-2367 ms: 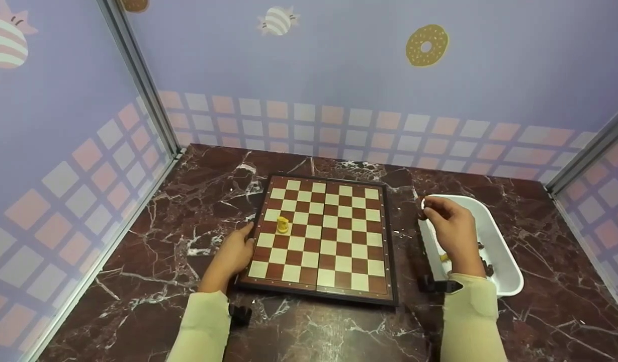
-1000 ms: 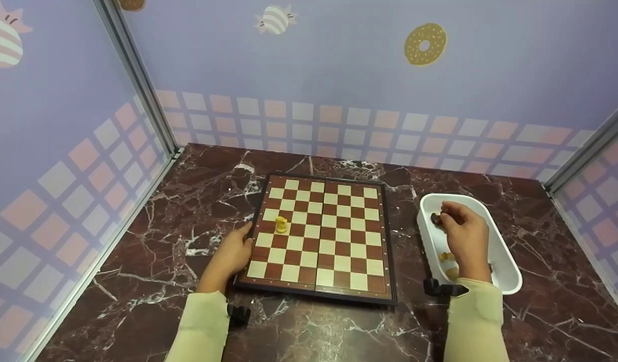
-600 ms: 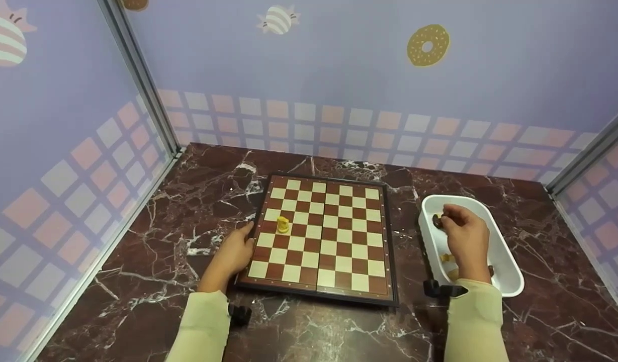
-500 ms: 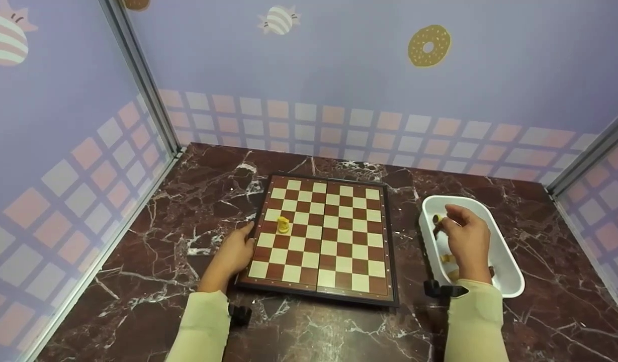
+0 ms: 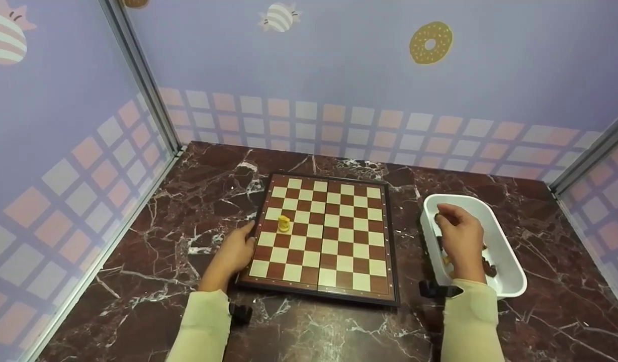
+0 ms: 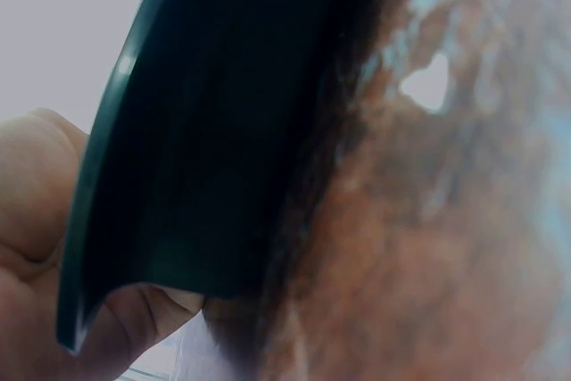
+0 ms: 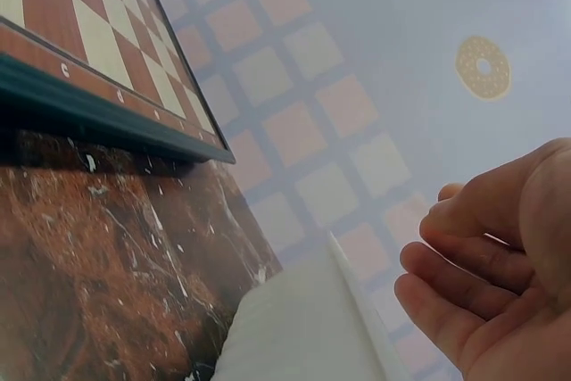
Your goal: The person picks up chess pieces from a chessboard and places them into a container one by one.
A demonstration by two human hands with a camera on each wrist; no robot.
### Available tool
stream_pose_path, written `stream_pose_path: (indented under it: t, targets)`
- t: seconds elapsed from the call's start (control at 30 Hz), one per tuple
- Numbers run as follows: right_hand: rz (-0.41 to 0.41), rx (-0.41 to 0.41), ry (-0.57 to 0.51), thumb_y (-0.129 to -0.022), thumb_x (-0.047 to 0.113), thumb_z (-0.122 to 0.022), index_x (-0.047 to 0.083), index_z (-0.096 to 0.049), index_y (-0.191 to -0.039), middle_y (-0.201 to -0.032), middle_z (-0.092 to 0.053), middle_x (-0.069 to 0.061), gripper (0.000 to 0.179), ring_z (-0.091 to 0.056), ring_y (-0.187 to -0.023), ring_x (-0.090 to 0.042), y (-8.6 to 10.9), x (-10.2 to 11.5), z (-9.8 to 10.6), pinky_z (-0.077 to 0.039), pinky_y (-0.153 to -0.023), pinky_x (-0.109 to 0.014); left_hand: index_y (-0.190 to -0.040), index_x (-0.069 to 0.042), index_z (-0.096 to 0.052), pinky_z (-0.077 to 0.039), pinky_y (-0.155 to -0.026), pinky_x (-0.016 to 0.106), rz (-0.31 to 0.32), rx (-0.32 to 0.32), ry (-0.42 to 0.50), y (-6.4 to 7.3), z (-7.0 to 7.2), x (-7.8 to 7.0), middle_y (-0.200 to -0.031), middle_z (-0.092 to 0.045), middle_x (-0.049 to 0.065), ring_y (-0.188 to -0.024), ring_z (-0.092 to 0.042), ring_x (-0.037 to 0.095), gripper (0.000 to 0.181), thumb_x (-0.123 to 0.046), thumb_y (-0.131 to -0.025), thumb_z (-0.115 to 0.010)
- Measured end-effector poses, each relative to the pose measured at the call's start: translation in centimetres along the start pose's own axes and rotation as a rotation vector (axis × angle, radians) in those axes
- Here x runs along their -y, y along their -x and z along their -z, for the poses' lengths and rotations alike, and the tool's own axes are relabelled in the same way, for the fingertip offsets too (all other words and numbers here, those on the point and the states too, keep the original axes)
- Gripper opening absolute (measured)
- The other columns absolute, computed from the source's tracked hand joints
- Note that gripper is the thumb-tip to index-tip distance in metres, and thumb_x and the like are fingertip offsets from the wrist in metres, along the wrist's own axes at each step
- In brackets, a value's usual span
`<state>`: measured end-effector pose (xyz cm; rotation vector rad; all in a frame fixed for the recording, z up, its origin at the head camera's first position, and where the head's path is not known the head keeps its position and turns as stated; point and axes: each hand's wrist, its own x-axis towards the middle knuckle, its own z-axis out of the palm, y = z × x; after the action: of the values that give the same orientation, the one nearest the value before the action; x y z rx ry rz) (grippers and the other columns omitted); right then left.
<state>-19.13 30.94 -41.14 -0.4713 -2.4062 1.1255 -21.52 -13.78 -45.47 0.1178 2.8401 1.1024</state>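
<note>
A chessboard [image 5: 344, 234] with a black rim lies flat on the table, bearing one yellow chess knight [image 5: 283, 224] on its left half. My left hand [image 5: 236, 251] holds the board's left edge; in the left wrist view its fingers [image 6: 134, 323] show around the dark rim. Over the white tray [image 5: 515, 281], my right hand [image 5: 462, 241] keeps thumb and forefinger pinched together. Only a small dark bit of a chess piece [image 5: 436, 217] shows at those fingertips. In the right wrist view the right hand's fingers [image 7: 446, 296] are curled and hide the piece.
Inside the tray lie dark chess pieces [image 5: 489, 269] and a yellow one [image 5: 446, 260], partly covered by the right hand. The dark red marbled table [image 5: 213, 186] meets patterned walls [image 5: 339, 65] at the back and sides. The tray stands right of the board.
Earlier, the right hand brought a dark chess piece from the tray's left rim to over the tray and turned it. Now it has shifted slightly left, covering most of the piece. Left hand still.
</note>
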Motion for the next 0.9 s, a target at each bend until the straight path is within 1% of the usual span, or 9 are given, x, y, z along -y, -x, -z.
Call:
stream_pose_path:
  t: [0.17, 0.3, 0.53, 0.7, 0.8, 0.9]
  targets:
    - [0.035, -0.006, 0.000, -0.084, 0.016, -0.058, 0.017, -0.068, -0.106, -0.098, -0.069, -0.003, 0.024, -0.053, -0.078, 0.007, 0.1, 0.5, -0.5, -0.041, -0.075, -0.015, -0.141, -0.005, -0.032, -0.031, -0.106, 0.050, -0.001, 0.002, 0.003, 0.0, 0.1, -0.1, -0.138, -0.040, 0.023, -0.129, -0.037, 0.037, 0.049, -0.011, -0.094, -0.043]
    - [0.062, 0.001, -0.009, -0.082, 0.017, -0.062, 0.016, -0.068, -0.105, -0.099, -0.069, -0.002, 0.024, -0.053, -0.077, 0.009, 0.3, 1.0, -1.0, -0.042, -0.074, -0.014, -0.142, -0.007, -0.032, -0.030, -0.107, 0.050, 0.018, 0.014, 0.009, 0.0, 0.1, -0.1, -0.140, -0.038, 0.022, -0.130, -0.034, 0.037, 0.049, -0.012, -0.094, -0.043]
    - [0.082, 0.028, -0.042, -0.081, 0.016, -0.063, 0.015, -0.067, -0.107, -0.101, -0.069, -0.003, 0.026, -0.055, -0.081, 0.004, 0.7, 1.7, -1.9, -0.043, -0.074, -0.014, -0.142, -0.008, -0.031, -0.030, -0.107, 0.051, 0.033, 0.018, -0.001, 0.1, 0.2, -0.1, -0.140, -0.038, 0.023, -0.130, -0.034, 0.037, 0.049, -0.013, -0.094, -0.043]
    - [0.096, 0.052, -0.088, -0.081, 0.013, -0.064, 0.013, -0.067, -0.106, -0.101, -0.069, -0.005, 0.026, -0.056, -0.081, 0.004, 0.8, 2.1, -2.6, -0.044, -0.073, -0.012, -0.141, -0.005, -0.033, -0.030, -0.106, 0.050, 0.011, 0.004, -0.002, 0.0, 0.1, 0.0, -0.139, -0.040, 0.022, -0.129, -0.036, 0.037, 0.048, -0.012, -0.094, -0.042]
    - [0.118, 0.071, -0.118, -0.080, 0.012, -0.065, 0.011, -0.067, -0.107, -0.102, -0.068, -0.006, 0.026, -0.058, -0.084, -0.001, 0.8, 2.4, -3.0, -0.044, -0.074, -0.011, -0.140, -0.004, -0.034, -0.031, -0.106, 0.050, 0.001, -0.008, -0.001, 0.1, 0.1, 0.0, -0.138, -0.041, 0.022, -0.129, -0.037, 0.037, 0.048, -0.011, -0.093, -0.043]
    - [0.136, 0.096, -0.152, -0.081, 0.011, -0.065, 0.010, -0.066, -0.108, -0.103, -0.068, -0.007, 0.027, -0.060, -0.089, -0.009, 0.9, 2.6, -3.5, -0.045, -0.074, -0.010, -0.140, -0.004, -0.035, -0.031, -0.106, 0.050, -0.006, -0.015, -0.003, 0.1, 0.0, 0.1, -0.137, -0.042, 0.022, -0.128, -0.038, 0.037, 0.048, -0.011, -0.093, -0.044]
